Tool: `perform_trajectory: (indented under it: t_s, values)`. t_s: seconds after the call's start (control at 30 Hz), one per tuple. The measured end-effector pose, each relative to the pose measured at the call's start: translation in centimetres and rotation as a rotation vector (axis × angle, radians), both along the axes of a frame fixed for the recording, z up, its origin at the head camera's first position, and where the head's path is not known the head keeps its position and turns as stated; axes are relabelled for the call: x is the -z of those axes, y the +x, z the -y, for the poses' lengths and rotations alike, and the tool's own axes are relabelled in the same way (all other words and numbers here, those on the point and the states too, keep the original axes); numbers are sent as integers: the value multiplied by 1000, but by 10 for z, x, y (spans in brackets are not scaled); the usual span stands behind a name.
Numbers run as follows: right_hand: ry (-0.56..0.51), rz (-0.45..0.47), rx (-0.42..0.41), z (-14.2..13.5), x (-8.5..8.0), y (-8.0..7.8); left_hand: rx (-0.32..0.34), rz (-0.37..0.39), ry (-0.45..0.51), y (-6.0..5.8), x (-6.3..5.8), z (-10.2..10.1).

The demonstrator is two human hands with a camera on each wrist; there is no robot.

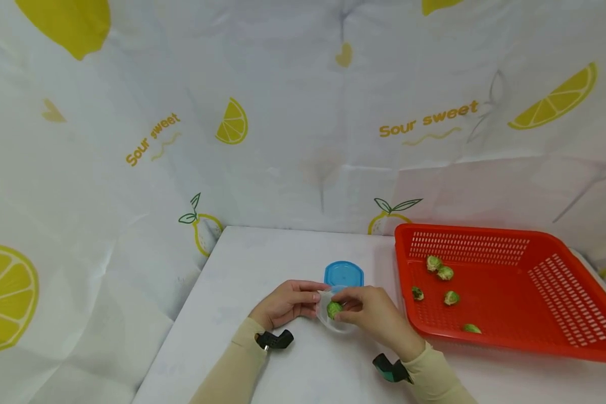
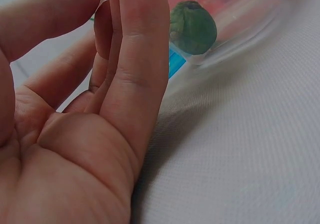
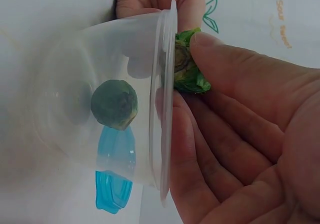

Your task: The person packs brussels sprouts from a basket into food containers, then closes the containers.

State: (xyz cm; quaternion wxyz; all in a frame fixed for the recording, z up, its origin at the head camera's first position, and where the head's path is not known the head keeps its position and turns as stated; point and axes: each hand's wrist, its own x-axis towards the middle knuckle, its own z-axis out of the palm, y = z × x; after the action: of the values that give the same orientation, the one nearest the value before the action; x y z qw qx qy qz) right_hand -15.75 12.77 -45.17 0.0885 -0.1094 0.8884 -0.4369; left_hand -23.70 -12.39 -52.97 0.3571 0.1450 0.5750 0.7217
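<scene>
My left hand point(image 1: 288, 304) grips the rim of a clear plastic tub point(image 1: 341, 326), thumb and fingers on its left side. The tub tilts in the right wrist view, and a Brussels sprout point(image 3: 115, 105) shows through its wall. Between thumb and fingers, my right hand point(image 1: 381, 317) pinches another Brussels sprout point(image 3: 188, 66) right at the tub's mouth. Through the tub in the left wrist view, a sprout point(image 2: 194, 28) looks dark green. Just behind the tub on the table lies a blue lid point(image 1: 344, 274).
A red plastic basket point(image 1: 505, 320) with slotted walls stands on the right side of the white table point(image 1: 252, 264). Several Brussels sprouts point(image 1: 451, 298) lie inside it, mostly toward its left. Behind the table hangs a lemon-printed sheet point(image 1: 293, 168).
</scene>
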Motion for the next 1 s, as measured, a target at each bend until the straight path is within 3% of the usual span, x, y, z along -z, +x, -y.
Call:
perform_trajectory:
  t_s: [0.3, 0.7, 0.83, 1.0]
  values:
    - [-34, 20, -50, 0, 0, 1, -12, -6, -12, 0, 1, 0]
    - [-40, -13, -54, -7, -5, 5, -2, -14, -21, 0, -1, -5]
    - [-48, -16, -81, -14, -16, 5, -7, -14, -24, 0, 0, -4]
    - [-49, -43, -96, -36, -41, 3, -20, -19, -18, 1, 4, -1]
